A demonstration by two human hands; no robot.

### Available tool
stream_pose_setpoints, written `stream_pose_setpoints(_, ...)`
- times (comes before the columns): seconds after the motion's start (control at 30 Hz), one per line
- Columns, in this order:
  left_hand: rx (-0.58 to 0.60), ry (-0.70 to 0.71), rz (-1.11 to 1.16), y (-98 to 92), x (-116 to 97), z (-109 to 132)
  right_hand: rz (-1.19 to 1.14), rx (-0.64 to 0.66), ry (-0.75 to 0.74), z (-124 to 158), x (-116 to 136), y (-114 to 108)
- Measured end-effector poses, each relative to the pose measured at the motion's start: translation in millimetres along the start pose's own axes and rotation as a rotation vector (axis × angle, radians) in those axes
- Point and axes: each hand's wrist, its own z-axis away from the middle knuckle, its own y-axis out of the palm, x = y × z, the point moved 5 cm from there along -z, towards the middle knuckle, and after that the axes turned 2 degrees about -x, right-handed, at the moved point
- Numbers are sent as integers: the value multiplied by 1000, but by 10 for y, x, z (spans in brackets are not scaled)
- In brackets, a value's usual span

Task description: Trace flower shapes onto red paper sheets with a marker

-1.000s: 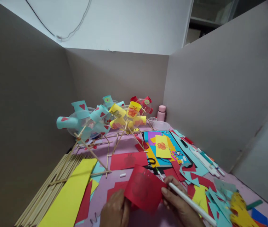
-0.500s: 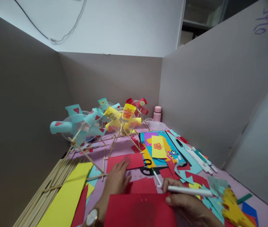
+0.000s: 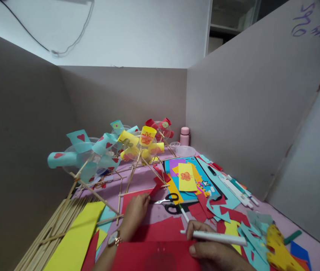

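My left hand (image 3: 136,215), with a watch on the wrist, pinches a piece of red paper (image 3: 155,191) and tilts its right side up off the table. Close to its fingertips lie black-handled scissors (image 3: 172,197), blades toward the hand. In my right hand (image 3: 209,251) are a white marker pen (image 3: 219,238) and the corner of a red paper sheet (image 3: 148,259) with a faint dark drawing, held low at the front. Another red sheet (image 3: 165,229) lies flat behind it. A thin white pen (image 3: 184,213) rests near the scissors.
Pinwheels of blue (image 3: 82,154), yellow (image 3: 143,142) and red paper stand on stick frames behind. Bamboo sticks (image 3: 47,226) and yellow paper (image 3: 75,237) lie left. Paper scraps (image 3: 251,237), markers (image 3: 234,192) and a yellow glue gun (image 3: 279,250) are right. A pink bottle (image 3: 185,136) stands behind.
My left hand has gone from lying flat on the red paper to gripping it and raising one side, uncovering the scissor blades. My right hand still holds the marker and red sheet.
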Motion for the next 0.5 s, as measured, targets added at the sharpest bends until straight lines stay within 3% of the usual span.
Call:
stream_pose_setpoints(0.13, 21, 9, 13, -74, 46, -28, 20, -3, 22, -26, -49, -20)
stream_pose_setpoints(0.33, -124, -65, -75, -268, 47, 34, -11, 20, 27, -15, -33, 27)
stream_pose_setpoints(0.5, -111, -16, -140, -154, -66, 144, -31, 15, 18, 9, -10, 45)
